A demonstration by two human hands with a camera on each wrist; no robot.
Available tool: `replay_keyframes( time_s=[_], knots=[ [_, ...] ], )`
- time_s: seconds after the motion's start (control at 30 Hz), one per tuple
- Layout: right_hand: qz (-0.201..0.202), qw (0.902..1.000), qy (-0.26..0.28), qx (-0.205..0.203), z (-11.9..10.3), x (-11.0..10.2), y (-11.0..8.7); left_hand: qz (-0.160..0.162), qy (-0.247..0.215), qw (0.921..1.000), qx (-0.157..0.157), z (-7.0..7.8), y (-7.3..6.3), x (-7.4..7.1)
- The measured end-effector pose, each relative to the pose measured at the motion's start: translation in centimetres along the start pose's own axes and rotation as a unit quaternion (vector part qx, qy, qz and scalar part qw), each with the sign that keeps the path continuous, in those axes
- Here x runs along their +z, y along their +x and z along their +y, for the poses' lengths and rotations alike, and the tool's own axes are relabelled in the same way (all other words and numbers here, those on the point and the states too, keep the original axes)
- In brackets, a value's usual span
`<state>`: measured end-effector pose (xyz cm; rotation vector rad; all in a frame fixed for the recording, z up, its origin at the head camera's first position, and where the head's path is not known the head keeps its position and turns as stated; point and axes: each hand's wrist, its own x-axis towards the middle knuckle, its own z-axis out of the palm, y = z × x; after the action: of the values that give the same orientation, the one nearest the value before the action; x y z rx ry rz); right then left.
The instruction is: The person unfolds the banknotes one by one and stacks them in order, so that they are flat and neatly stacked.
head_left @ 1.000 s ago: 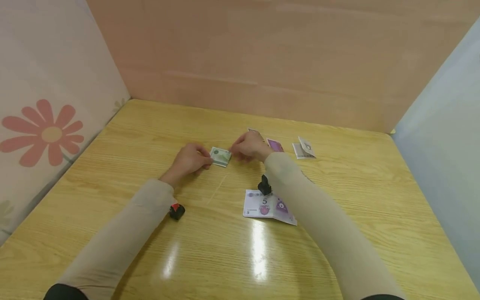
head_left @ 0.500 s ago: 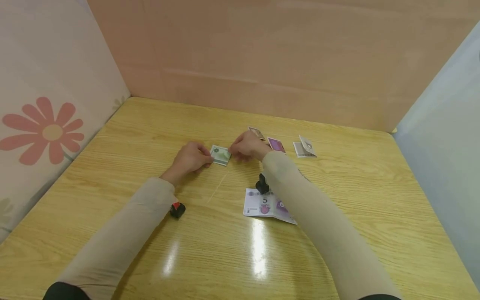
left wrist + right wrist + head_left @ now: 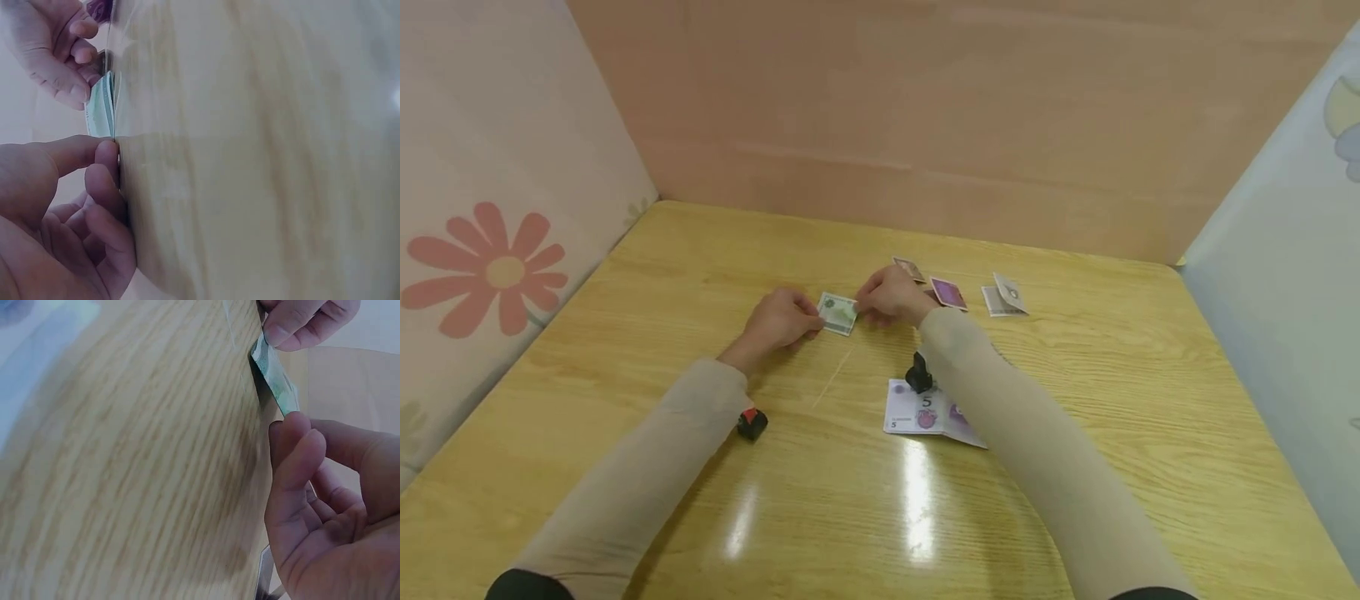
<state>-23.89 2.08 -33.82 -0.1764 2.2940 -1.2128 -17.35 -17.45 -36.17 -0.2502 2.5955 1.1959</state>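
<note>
A folded green play banknote (image 3: 837,314) lies between both hands toward the back of the table. My left hand (image 3: 781,319) pinches its left side between thumb and fingertips, and in the left wrist view the green banknote (image 3: 100,109) rises from those fingers. At the opposite side, my right hand (image 3: 892,296) pinches the edge with thumb and forefinger. The right wrist view shows the green banknote (image 3: 277,378) slanting just over the wood, held at both ends. Its underside is hidden.
Behind the right hand lie a brown folded note (image 3: 910,268), a purple one (image 3: 949,293) and a grey half-open one (image 3: 1003,297). Nearer, an open purple 5 note (image 3: 917,410) lies partly under the right forearm. Walls bound the table's back and sides.
Both hands keep their hold on the green banknote and barely move. The pale layered front edge that showed half a second ago is now less visible.
</note>
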Motion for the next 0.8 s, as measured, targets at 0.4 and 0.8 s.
replay_keyframes(
  time_s=[0.4, 0.8],
  knots=[
    [0.014, 0.9996, -0.008, -0.024, -0.4, -0.4, -1.3, -0.057, -0.051, 0.9962, 0.043, -0.6, 0.4, -1.3],
    [0.007, 0.9968, 0.017, -0.077, 0.0, -3.0, -4.3, -0.031, -0.124, 0.9883, 0.083, 0.5, -0.6, -2.2]
  ],
)
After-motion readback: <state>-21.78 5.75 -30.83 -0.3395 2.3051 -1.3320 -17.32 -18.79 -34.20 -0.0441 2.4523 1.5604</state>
